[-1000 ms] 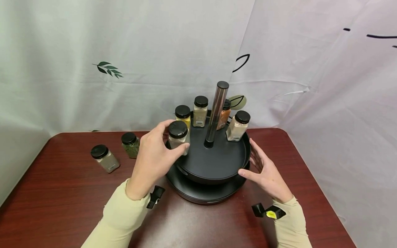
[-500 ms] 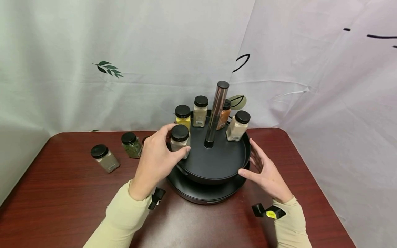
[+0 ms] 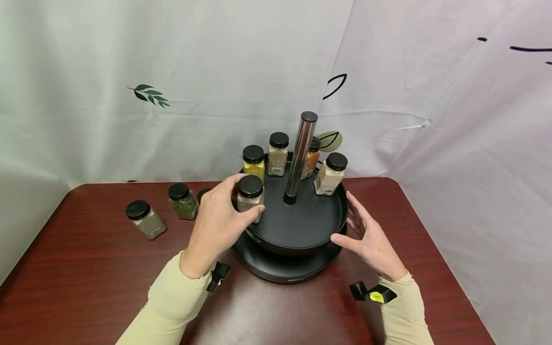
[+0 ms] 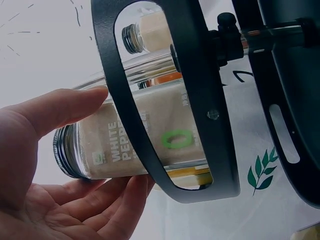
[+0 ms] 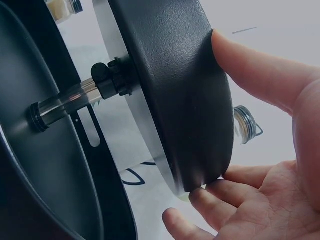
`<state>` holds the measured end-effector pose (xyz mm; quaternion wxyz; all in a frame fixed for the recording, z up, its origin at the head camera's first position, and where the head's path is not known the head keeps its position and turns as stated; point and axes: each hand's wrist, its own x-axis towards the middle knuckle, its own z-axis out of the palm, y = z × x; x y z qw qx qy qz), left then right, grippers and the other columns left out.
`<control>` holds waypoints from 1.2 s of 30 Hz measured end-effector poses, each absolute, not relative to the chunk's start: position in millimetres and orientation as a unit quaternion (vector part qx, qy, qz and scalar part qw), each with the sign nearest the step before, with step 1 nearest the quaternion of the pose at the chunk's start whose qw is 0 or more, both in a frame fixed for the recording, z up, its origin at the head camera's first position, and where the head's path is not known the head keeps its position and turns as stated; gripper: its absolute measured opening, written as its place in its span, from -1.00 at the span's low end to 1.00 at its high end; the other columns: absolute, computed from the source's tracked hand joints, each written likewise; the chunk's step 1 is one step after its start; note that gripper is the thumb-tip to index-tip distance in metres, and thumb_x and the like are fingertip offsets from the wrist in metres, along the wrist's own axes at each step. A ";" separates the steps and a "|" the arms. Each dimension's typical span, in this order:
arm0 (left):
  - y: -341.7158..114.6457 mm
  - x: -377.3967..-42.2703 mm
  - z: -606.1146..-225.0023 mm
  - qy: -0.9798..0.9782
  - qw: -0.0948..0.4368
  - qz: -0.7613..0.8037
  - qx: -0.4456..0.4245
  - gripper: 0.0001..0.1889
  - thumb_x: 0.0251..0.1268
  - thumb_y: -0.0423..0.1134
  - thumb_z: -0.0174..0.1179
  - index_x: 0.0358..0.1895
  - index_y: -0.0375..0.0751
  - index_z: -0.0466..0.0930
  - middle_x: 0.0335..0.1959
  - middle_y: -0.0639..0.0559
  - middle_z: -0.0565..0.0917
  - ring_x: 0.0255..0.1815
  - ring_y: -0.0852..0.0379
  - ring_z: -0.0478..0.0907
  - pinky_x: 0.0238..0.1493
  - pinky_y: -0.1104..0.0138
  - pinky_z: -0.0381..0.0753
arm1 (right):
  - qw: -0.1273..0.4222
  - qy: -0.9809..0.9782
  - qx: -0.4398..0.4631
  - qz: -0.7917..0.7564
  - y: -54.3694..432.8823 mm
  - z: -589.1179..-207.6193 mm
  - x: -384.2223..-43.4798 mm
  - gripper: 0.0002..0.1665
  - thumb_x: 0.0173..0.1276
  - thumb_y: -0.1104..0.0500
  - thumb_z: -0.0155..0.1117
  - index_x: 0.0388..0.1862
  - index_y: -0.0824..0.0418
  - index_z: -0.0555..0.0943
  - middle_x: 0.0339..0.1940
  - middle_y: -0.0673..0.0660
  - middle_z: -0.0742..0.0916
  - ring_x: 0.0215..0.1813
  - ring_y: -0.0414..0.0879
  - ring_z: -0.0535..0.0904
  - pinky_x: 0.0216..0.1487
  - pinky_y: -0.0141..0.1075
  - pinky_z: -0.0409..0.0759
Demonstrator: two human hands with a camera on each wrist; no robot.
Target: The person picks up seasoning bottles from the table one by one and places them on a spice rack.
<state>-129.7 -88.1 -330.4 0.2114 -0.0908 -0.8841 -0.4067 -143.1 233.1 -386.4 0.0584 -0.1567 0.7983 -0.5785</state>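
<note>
My left hand [image 3: 220, 220] holds a spice jar [image 3: 250, 199] with a black lid between thumb and fingers, at the left side of the upper black tray [image 3: 297, 230]. In the left wrist view the jar's label reads white pepper [image 4: 120, 140], and it stands behind the tray's slotted wall [image 4: 205, 110]. My right hand [image 3: 373, 242] touches the tray's right rim, thumb and fingertips spread along the outer wall [image 5: 195, 90]. More jars stand on this tray: a yellow one [image 3: 254, 167], a beige one [image 3: 278, 158], an orange one [image 3: 311, 163] and a cream one [image 3: 329, 177].
A pole [image 3: 299, 158] rises from the upper tray's middle. Below is a wider lower tray [image 3: 284, 270]. On the table [image 3: 108, 282] to the left are a jar of green herbs [image 3: 183, 203] and a grey-beige jar [image 3: 146, 223]; another black lid [image 3: 202, 194] shows partly behind my left hand.
The white pepper jar and my left hand have shifted down and slightly right over the tray. A black lid behind that hand has come partly into sight. My right hand stays at the rim.
</note>
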 end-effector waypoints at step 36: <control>-138.0 -103.5 -345.9 -0.874 0.212 -0.437 0.021 -0.23 0.09 -0.16 0.54 0.40 -0.10 0.41 0.24 0.02 0.60 0.17 0.03 0.57 0.04 0.25 0.55 | 0.015 0.787 -0.179 -0.591 232.2 -384.2 -145.3 -0.29 0.61 0.27 0.04 0.63 0.25 0.06 0.62 0.23 0.17 0.60 0.21 0.06 0.34 -0.57 0.27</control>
